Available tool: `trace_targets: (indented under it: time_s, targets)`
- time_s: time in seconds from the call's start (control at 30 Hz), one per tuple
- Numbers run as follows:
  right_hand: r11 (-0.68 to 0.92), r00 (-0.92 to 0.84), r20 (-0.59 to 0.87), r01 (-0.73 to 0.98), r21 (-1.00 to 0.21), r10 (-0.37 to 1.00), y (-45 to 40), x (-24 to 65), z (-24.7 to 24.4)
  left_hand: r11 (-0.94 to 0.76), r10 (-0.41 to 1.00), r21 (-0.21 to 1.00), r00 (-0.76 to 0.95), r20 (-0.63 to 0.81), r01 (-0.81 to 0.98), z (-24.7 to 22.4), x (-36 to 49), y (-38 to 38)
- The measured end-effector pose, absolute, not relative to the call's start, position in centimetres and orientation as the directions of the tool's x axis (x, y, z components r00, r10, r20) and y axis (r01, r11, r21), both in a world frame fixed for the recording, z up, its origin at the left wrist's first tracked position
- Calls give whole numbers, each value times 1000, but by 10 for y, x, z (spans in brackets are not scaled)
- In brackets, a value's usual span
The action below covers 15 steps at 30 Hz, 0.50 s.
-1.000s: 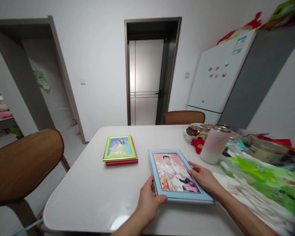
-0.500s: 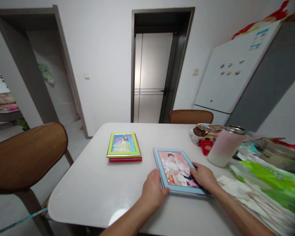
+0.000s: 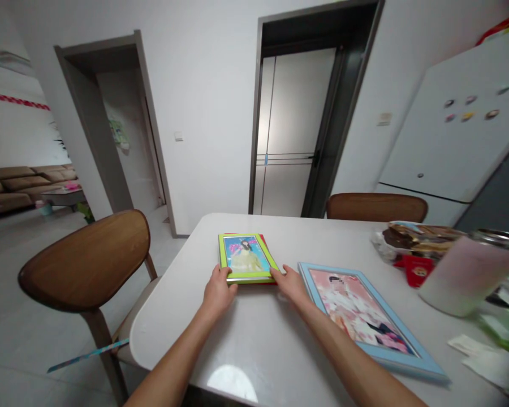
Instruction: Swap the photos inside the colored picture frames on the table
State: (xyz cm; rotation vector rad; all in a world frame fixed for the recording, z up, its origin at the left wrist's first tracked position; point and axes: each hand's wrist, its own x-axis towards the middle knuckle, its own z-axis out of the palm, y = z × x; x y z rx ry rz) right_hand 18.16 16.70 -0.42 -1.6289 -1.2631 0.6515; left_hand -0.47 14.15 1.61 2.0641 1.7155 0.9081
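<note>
A lime-green picture frame lies on top of a red picture frame, of which only thin edges show. My left hand grips the green frame's near left corner, thumb toward its front edge. At the near right corner, my right hand holds the same frame with the thumb on top. The fingers under its edges are partly hidden. To the right, a larger light-blue picture frame lies flat on the white table, partly behind my right forearm and touched by neither hand.
On the table's right side stand a pink-and-white tumbler, a red packet, bagged food and white cloth or tissue. A wooden chair is at the left, and another chair at the far edge.
Both hands have let go of the light-blue frame and moved left onto the lime-green frame. The view has turned left. The green frame now sits slightly askew over the red one.
</note>
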Motion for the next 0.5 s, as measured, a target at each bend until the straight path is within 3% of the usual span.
trace_targets:
  time_s: [0.17, 0.3, 0.37, 0.5]
  targets:
    - [-14, 271, 30, 161, -987, 962, 128, 193, 7, -312, 947, 662, 164, 277, 682, 24, 2, 98]
    - [83, 254, 71, -39, -996, 965, 73, 192, 31, -343, 940, 724, 217, 265, 599, 37, 7, 69]
    - [120, 300, 118, 14, -993, 947, 44, 188, 38, -361, 930, 793, 257, 264, 490, 44, 12, 58]
    - [272, 330, 404, 379, -885, 853, -6, 180, 36, -305, 919, 951, 279, 278, 56, 53, 20, 37]
